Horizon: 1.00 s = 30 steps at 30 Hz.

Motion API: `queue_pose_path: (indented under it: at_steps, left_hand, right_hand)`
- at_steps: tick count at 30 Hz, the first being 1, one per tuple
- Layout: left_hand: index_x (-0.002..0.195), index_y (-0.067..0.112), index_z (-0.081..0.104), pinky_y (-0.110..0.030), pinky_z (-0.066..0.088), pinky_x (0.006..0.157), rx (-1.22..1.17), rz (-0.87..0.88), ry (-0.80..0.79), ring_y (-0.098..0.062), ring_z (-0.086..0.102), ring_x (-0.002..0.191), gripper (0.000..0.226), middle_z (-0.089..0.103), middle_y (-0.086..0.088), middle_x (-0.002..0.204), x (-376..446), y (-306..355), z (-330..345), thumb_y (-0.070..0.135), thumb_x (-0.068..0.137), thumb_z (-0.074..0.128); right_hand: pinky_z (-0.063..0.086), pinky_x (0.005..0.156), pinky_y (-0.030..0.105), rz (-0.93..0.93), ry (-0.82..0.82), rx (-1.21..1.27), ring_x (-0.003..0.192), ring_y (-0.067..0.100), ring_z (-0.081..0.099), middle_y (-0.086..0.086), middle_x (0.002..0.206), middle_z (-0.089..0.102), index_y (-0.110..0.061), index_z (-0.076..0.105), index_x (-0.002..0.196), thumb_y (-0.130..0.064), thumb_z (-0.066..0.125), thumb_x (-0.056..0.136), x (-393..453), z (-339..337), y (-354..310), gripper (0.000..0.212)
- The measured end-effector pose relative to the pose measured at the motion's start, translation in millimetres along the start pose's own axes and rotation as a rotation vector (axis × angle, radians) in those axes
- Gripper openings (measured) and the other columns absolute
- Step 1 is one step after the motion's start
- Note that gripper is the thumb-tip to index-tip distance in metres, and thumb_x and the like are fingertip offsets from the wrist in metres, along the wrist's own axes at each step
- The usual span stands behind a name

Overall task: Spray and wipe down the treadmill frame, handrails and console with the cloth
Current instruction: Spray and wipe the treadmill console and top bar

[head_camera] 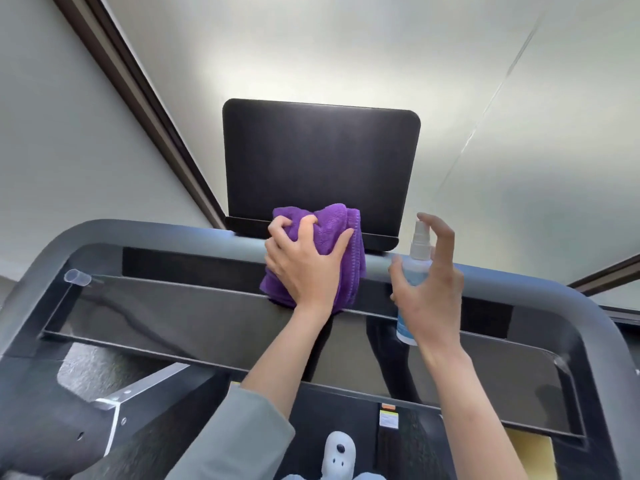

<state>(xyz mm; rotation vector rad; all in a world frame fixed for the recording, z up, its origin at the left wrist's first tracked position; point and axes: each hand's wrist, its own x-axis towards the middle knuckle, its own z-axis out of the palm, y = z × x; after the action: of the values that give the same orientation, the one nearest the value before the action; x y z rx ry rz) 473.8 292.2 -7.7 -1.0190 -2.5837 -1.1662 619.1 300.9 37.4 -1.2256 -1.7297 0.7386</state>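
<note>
My left hand (304, 261) grips a bunched purple cloth (332, 223) and presses it on the grey top rail (166, 233) of the treadmill console, at the foot of the dark screen (318, 157). To the right, my right hand (429, 289) holds a small clear spray bottle (417, 258) with a white nozzle, upright. Its thumb and palm are round the bottle and its fingers are raised above the nozzle. The glossy black console panel (194, 317) lies below both hands.
The grey handrail frame curves down at the left (20, 306) and at the right (609, 341). A small clear tube (78, 277) sticks up at the panel's left end. A white shoe (337, 455) stands on the belt below. Grey walls rise behind.
</note>
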Motion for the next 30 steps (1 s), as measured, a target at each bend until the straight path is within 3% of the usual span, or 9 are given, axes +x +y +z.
queue_pose_path:
  at_steps: [2,5,9,12,19,21,24,27,30]
  left_hand:
    - [0.100,0.021,0.065,-0.039,0.043,0.076,-0.039,0.110,-0.047,-0.026,0.051,0.091,0.047,0.051,-0.009,0.115,-18.0,18.8,8.9,0.062,0.076,0.071]
    - [0.095,0.020,0.065,-0.038,0.048,0.069,-0.107,0.259,-0.121,-0.024,0.052,0.085,0.038,0.051,-0.008,0.110,-21.6,28.8,8.4,0.050,0.076,0.077]
    - [0.095,0.019,0.065,-0.043,0.052,0.073,-0.150,0.121,0.016,-0.025,0.055,0.092,0.040,0.048,-0.008,0.111,3.2,7.9,-3.9,0.051,0.075,0.077]
    - [0.097,0.018,0.066,-0.042,0.048,0.077,-0.075,0.071,0.001,-0.028,0.054,0.093,0.045,0.050,-0.010,0.113,-5.9,11.0,3.5,0.056,0.074,0.076]
    - [0.097,0.018,0.068,-0.040,0.048,0.070,-0.130,0.384,-0.267,-0.028,0.053,0.082,0.034,0.055,-0.010,0.112,-47.6,58.5,14.9,0.042,0.075,0.079]
    - [0.094,0.018,0.067,-0.036,0.047,0.068,-0.161,0.358,-0.189,-0.026,0.053,0.082,0.034,0.053,-0.009,0.110,-29.3,46.4,2.8,0.045,0.076,0.078]
    - [0.098,0.020,0.064,-0.038,0.048,0.075,-0.134,0.150,-0.026,-0.026,0.054,0.092,0.038,0.048,-0.008,0.113,2.5,11.9,-11.1,0.051,0.077,0.074]
    - [0.108,0.021,0.063,-0.041,0.044,0.084,-0.016,0.024,-0.084,-0.028,0.051,0.099,0.046,0.046,-0.009,0.121,2.3,3.9,-8.4,0.058,0.080,0.068]
    - [0.106,0.020,0.064,-0.038,0.043,0.077,-0.053,0.136,-0.181,-0.028,0.051,0.090,0.041,0.049,-0.010,0.119,-12.0,24.1,-3.9,0.053,0.082,0.069]
  right_hand:
    - [0.047,0.052,0.025,-0.019,0.016,-0.012,0.047,0.019,0.049,-0.011,0.076,0.053,-0.032,0.038,0.130,-0.002,0.064,0.087,-5.4,-5.4,3.4,0.059]
    - [0.048,0.053,0.030,-0.005,0.023,-0.013,0.046,0.019,0.051,-0.010,0.079,0.056,-0.030,0.038,0.131,-0.001,0.065,0.087,-9.6,-16.2,5.7,0.059]
    - [0.055,0.057,0.042,0.009,0.051,-0.002,0.048,0.026,0.059,-0.005,0.083,0.062,-0.033,0.037,0.132,0.000,0.063,0.087,-8.7,-31.0,6.0,0.062]
    - [0.055,0.059,0.042,0.017,0.079,-0.008,0.048,0.028,0.059,-0.004,0.080,0.061,-0.032,0.037,0.132,0.001,0.063,0.087,-10.4,-36.6,9.5,0.062]
    - [0.047,0.058,0.021,-0.022,0.071,-0.012,0.051,0.012,0.054,-0.006,0.076,0.056,-0.026,0.039,0.132,0.000,0.066,0.087,-25.4,-37.6,5.8,0.059]
    - [0.046,0.060,0.015,-0.025,0.072,0.000,0.050,0.015,0.054,-0.004,0.069,0.055,-0.026,0.039,0.131,0.001,0.065,0.086,-27.8,-38.4,3.4,0.059]
    - [0.044,0.069,0.008,-0.013,0.085,-0.002,0.052,0.025,0.057,0.003,0.065,0.056,-0.030,0.038,0.131,0.001,0.064,0.087,-29.9,-39.9,0.1,0.060]
    - [0.050,0.065,0.022,0.007,0.086,-0.004,0.052,0.024,0.056,-0.001,0.068,0.054,-0.031,0.037,0.130,0.000,0.064,0.087,-35.5,-36.5,-4.5,0.060]
    - [0.053,0.063,0.034,0.010,0.069,-0.010,0.052,0.026,0.057,0.001,0.076,0.057,-0.032,0.037,0.130,-0.001,0.063,0.087,-41.8,-30.2,-10.2,0.058]
